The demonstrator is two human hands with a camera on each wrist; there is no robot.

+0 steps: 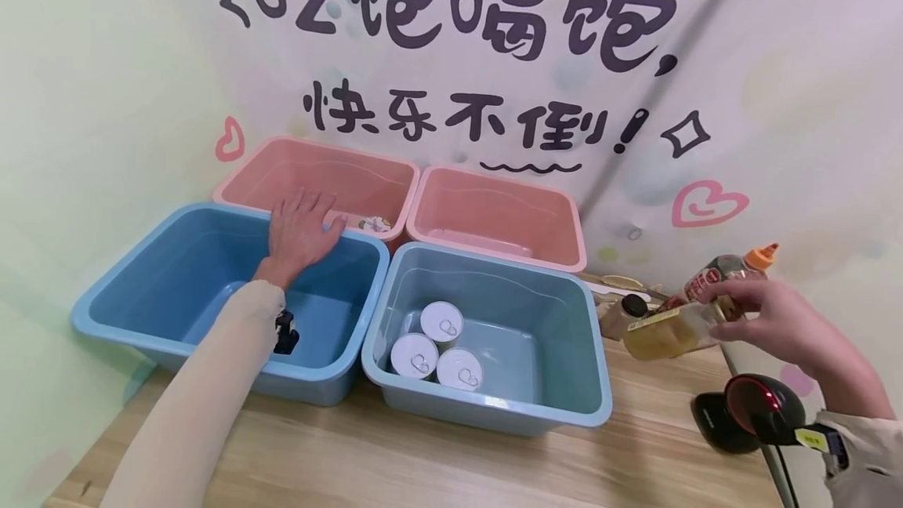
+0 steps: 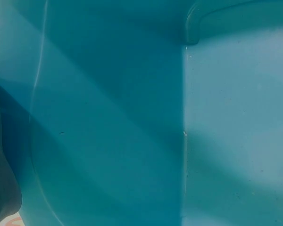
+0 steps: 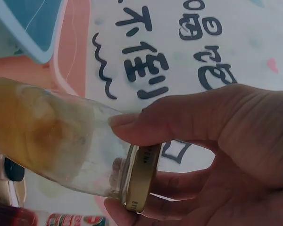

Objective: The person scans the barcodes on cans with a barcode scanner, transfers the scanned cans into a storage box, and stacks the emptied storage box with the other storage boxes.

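My right hand (image 1: 790, 328) grips a glass jar (image 1: 666, 332) by its gold lid (image 3: 144, 176), thumb on the glass and fingers beneath. Amber contents fill the far end of the jar, which is tilted on its side above the table's right end. My left hand (image 1: 302, 230) lies palm down with fingers spread, over the rim where the left blue bin (image 1: 106, 324) meets the left pink bin (image 1: 243, 171). Nothing is seen in its grasp. The left wrist view shows mostly a smooth blue wall (image 2: 108, 132), with a bit of the hand (image 2: 4, 188) at the edge.
Three ring-pull cans (image 1: 441, 322) stand inside the right blue bin (image 1: 600, 382). Behind it is another pink bin (image 1: 494, 179). A patterned item (image 1: 375, 223) lies in the left pink bin. To the right are an orange-capped bottle (image 1: 727, 269), a black-capped container (image 1: 624, 313) and a black scanner (image 1: 762, 410).
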